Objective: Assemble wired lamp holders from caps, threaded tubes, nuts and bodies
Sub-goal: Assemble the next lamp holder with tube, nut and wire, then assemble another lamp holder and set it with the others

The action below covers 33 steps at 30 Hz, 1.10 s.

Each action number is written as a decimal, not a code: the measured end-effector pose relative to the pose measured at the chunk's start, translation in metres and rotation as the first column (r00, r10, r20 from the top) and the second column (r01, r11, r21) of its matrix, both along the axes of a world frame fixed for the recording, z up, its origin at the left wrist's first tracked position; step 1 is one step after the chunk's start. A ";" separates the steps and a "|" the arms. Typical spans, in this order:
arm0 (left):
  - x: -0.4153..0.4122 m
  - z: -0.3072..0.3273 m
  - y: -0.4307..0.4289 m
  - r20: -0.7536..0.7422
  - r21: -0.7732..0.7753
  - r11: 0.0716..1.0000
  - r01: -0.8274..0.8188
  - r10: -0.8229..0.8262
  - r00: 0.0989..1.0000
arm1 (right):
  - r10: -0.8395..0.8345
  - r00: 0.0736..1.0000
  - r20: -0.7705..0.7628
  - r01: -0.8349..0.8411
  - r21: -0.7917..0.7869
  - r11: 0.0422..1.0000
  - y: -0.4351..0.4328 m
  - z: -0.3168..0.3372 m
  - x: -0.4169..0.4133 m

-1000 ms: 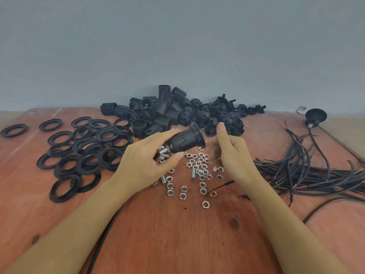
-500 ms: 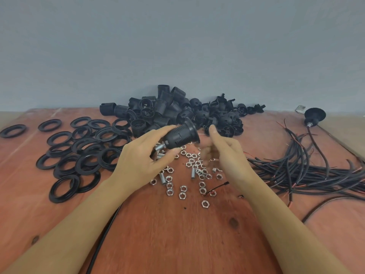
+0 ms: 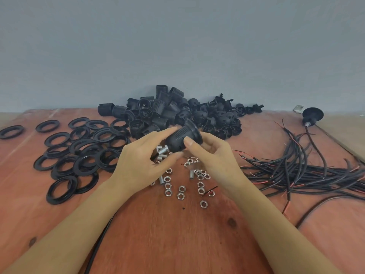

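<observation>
A black lamp holder (image 3: 178,140) with a silver threaded tube at its lower left end is held above the table. My left hand (image 3: 144,163) grips its narrow end between thumb and fingers. My right hand (image 3: 213,155) holds the wide ribbed end, thumb on top. Below them lie several silver nuts (image 3: 180,191) and short threaded tubes (image 3: 191,174). A pile of black bodies and caps (image 3: 173,113) sits behind, against the wall.
Several black rings (image 3: 79,155) spread over the left of the wooden table (image 3: 177,234). A bundle of black and red wires (image 3: 306,171) lies at the right, with a finished wired holder (image 3: 312,115) at the far right. A black cable (image 3: 98,246) runs under my left forearm.
My right hand rose from the nuts on the table and took hold of the holder's wide end. The left hand lifted the holder slightly.
</observation>
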<state>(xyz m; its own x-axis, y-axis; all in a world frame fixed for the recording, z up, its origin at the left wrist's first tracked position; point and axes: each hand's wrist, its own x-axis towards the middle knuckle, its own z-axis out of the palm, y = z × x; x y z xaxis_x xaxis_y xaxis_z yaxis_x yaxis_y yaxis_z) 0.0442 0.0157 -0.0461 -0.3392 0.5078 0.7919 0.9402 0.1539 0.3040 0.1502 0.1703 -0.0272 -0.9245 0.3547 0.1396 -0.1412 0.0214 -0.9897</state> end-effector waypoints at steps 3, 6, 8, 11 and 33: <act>0.001 0.000 0.000 0.009 0.050 0.999 0.014 -0.015 1.000 | 0.009 1.000 -0.009 -0.011 -0.246 0.969 -0.001 0.004 -0.001; -0.005 0.002 -0.004 0.081 0.105 0.994 -0.030 0.021 0.996 | -0.024 0.998 -0.054 -0.008 -0.530 0.848 0.008 0.016 -0.001; -0.011 0.002 -0.008 0.108 0.106 0.991 -0.083 0.072 0.992 | -0.157 0.986 -0.062 0.075 -0.670 0.738 0.023 0.024 0.001; -0.019 -0.001 -0.010 0.118 0.055 0.989 -0.134 0.127 0.985 | -0.288 0.957 -0.023 0.173 -0.752 0.636 0.060 0.039 0.004; -0.025 -0.004 -0.007 0.183 -0.129 0.973 -0.190 0.212 0.960 | -0.174 0.984 -0.038 0.157 0.642 0.750 0.085 0.051 -0.013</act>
